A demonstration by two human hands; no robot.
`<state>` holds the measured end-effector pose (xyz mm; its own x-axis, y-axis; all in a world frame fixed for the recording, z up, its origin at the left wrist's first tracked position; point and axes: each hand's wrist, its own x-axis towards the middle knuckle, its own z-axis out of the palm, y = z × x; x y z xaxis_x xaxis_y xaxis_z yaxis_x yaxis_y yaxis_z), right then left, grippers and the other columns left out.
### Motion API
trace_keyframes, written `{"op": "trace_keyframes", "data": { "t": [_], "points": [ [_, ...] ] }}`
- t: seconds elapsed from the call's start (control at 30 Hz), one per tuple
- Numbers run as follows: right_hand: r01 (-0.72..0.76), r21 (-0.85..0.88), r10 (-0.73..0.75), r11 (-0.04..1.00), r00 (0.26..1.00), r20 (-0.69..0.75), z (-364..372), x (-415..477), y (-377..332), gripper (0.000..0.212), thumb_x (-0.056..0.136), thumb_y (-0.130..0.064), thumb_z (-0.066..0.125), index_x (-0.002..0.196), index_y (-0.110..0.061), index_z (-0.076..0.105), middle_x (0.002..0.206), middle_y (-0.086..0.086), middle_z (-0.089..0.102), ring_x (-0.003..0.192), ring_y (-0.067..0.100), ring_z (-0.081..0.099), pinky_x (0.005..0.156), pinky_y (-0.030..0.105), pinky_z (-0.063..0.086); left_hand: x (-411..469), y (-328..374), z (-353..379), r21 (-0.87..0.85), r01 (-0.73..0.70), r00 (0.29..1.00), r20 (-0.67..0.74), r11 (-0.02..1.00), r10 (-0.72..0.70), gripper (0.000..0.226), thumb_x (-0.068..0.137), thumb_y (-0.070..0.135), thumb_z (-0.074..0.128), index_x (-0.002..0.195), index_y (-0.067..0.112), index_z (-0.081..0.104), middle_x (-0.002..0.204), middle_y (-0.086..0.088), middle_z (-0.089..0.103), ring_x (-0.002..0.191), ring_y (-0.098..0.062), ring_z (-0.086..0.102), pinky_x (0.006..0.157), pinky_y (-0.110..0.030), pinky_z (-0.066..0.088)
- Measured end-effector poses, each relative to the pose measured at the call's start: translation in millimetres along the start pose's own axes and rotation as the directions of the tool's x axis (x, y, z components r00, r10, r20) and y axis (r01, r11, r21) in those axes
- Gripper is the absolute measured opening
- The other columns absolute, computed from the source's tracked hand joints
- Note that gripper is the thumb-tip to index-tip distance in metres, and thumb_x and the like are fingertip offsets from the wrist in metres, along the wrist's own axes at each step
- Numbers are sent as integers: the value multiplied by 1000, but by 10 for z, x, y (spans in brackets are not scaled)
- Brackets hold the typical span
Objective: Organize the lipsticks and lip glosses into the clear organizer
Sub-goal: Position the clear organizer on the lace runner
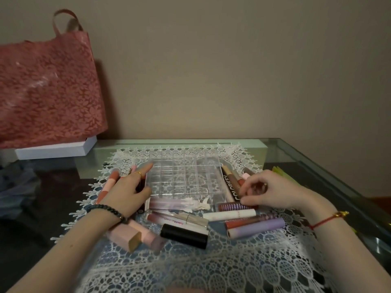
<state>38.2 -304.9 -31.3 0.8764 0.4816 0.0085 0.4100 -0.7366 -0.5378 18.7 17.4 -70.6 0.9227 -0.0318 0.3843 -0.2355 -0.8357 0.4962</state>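
A clear organizer [184, 176] with a grid of compartments sits on a white lace mat [232, 261]; its compartments look bare. Lipsticks and lip glosses lie around it: a black tube [184, 235], a lilac tube [257, 227], a white tube [230, 215], a dark red gloss [234, 206], pink tubes [110, 182] on the left. My left hand [129, 189] rests against the organizer's left side, fingers spread, a dark tube partly under it. My right hand [260, 189] curls over tubes to the organizer's right, beside a black "COLORKEY" tube [231, 188], fingertips touching the dark red gloss.
A red lace-patterned bag [48, 89] stands on a white box [57, 150] at the back left. The glass table [317, 157] ends at the wall behind and at an edge on the right. Blue cloth [14, 182] lies at the far left.
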Motion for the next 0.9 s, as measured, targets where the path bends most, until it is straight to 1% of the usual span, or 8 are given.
{"op": "trace_keyframes", "data": {
  "t": [0.07, 0.17, 0.27, 0.4, 0.53, 0.63, 0.77, 0.9],
  "points": [
    [-2, -6, 2, 1000, 997, 75, -12, -12, 28, 7, 75, -30, 71, 82, -30, 70, 73, -13, 60, 64, -5, 51, 60, 15, 43, 4, -11, 2, -8, -4, 1000, 1, 1000, 4, 58, 84, 16, 52, 137, 32, 33, 45, 9, 49, 49, 4, 46, 65, -2, 25],
    [-15, -5, 15, 1000, 996, 90, -11, -10, 34, 6, 77, -27, 70, 83, -30, 70, 72, -14, 60, 64, -6, 52, 59, 14, 42, 12, -32, 7, -18, -8, 1000, 3, 1000, 8, 58, 85, 17, 51, 137, 34, 32, 49, 8, 51, 50, 3, 47, 65, 1, 26],
    [-51, -28, 50, 998, 997, -56, 21, 10, 29, 5, 80, -28, 66, 80, -33, 68, 71, -16, 63, 66, -3, 55, 58, 14, 41, 16, -50, 13, -29, -9, 1000, 1, 1000, 9, 58, 85, 17, 51, 137, 34, 32, 50, 8, 52, 51, 1, 48, 65, 5, 25],
    [-144, -148, 104, 978, 964, -246, 141, 106, 7, 1, 82, -29, 63, 81, -28, 63, 79, -13, 59, 70, -1, 53, 53, 11, 35, 19, -43, 17, -26, -10, 1000, 0, 1000, 10, 58, 85, 16, 51, 137, 32, 32, 51, 9, 53, 55, -2, 53, 65, -2, 23],
    [-256, -180, 201, 950, 940, -276, 228, 271, -21, 17, 83, -31, 62, 75, -17, 68, 70, -8, 62, 60, -1, 55, 46, 11, 33, 12, -27, 5, -35, -7, 1000, -9, 999, 7, 57, 85, 16, 51, 137, 33, 32, 55, 10, 55, 56, -7, 54, 64, 4, 25],
    [-328, -174, 270, 928, 918, -291, 238, 389, -50, 30, 84, -36, 58, 66, -11, 60, 62, -2, 59, 52, 9, 55, 42, 18, 36, 1, -18, 2, -32, -12, 1000, -15, 999, 11, 57, 86, 15, 51, 137, 31, 32, 59, 8, 58, 55, -3, 52, 64, 4, 24],
    [-411, -185, 351, 893, 892, -284, 243, 483, -112, 29, 82, -32, 61, 64, -16, 46, 66, -2, 53, 54, 10, 51, 42, 21, 33, -7, 0, -3, -43, -4, 1000, -10, 999, 3, 57, 86, 16, 51, 137, 33, 31, 65, 6, 61, 52, -1, 49, 63, 2, 30],
    [-426, -161, 350, 890, 866, -356, 238, 468, -122, 31, 79, -30, 64, 62, -16, 43, 68, -1, 52, 53, 10, 46, 39, 19, 28, -23, 7, -24, -50, -7, 1000, 22, 999, 8, 57, 87, 16, 50, 139, 30, 29, 88, -11, 67, 58, 4, 54, 63, 2, 34]
  ]
}}
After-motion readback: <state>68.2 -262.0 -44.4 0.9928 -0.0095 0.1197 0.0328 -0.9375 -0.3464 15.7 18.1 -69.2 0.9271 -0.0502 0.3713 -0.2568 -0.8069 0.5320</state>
